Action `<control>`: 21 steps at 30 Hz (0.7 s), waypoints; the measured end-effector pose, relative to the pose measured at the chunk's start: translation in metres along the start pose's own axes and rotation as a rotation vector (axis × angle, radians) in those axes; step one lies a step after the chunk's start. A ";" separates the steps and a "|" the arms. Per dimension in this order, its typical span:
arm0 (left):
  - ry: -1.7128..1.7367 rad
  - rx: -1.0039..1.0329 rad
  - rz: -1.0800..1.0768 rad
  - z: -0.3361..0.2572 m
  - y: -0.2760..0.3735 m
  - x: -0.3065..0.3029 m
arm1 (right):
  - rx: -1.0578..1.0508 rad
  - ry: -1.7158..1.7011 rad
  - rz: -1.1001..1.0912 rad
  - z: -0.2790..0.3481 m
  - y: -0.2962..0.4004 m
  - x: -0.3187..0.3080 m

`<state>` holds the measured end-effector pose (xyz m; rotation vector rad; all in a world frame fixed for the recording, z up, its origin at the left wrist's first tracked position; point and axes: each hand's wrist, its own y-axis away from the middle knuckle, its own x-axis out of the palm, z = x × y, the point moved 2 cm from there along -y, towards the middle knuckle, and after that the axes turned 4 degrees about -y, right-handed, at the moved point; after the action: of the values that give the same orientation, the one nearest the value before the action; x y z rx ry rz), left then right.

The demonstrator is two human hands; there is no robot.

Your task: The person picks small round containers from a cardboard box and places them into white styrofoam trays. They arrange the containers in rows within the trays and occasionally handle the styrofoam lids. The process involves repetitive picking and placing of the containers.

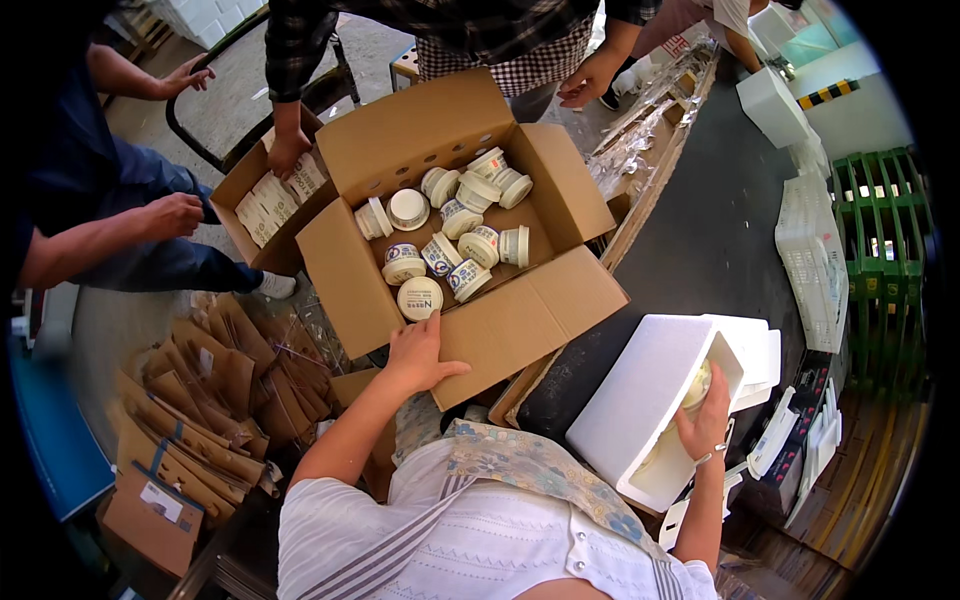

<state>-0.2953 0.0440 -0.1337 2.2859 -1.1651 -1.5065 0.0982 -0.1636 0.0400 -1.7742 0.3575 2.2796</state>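
Observation:
A large open cardboard carton point(517, 296) stands before me, with several white yogurt tubs point(478, 246) lying jumbled inside, some upright and some on their sides. My left hand point(416, 356) grips the carton's near flap at its fold, thumb spread over the cardboard and fingertips close to a lidded tub point(420, 298). To the right, a white foam box point(637, 397) is tipped so that its mouth faces right. My right hand point(705, 416) reaches into that mouth, its fingers around a pale yellowish tub point(698, 384). The foam wall hides the rest of its contents.
The foam box rests on a black conveyor belt point(675, 247). A person's hand point(287, 152) reaches into a smaller carton point(292, 247) behind; another person stands left. Flattened cardboard point(202, 375) piles up at lower left. Green crates point(874, 225) stack at right.

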 end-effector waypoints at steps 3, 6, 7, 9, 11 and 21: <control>-0.038 -0.024 0.158 -0.005 -0.017 -0.013 | 0.035 -0.023 -0.025 0.001 0.001 0.000; 0.037 -0.021 0.217 -0.001 -0.020 -0.017 | 0.049 -0.057 -0.030 0.008 -0.003 -0.003; 0.077 -0.017 0.214 0.002 -0.020 -0.017 | 0.054 -0.054 -0.033 0.008 -0.002 -0.003; 0.094 0.023 0.150 0.007 -0.018 -0.011 | 0.060 -0.050 -0.034 0.007 -0.001 -0.002; 0.138 0.054 0.100 0.012 -0.018 -0.004 | 0.037 -0.059 -0.051 0.008 -0.002 -0.003; 0.449 0.225 -0.358 -0.088 0.028 -0.029 | 0.046 -0.065 -0.085 0.003 0.003 -0.001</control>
<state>-0.2414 0.0212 -0.0570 2.9017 -0.8670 -0.8946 0.0951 -0.1656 0.0418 -1.6568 0.3135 2.2460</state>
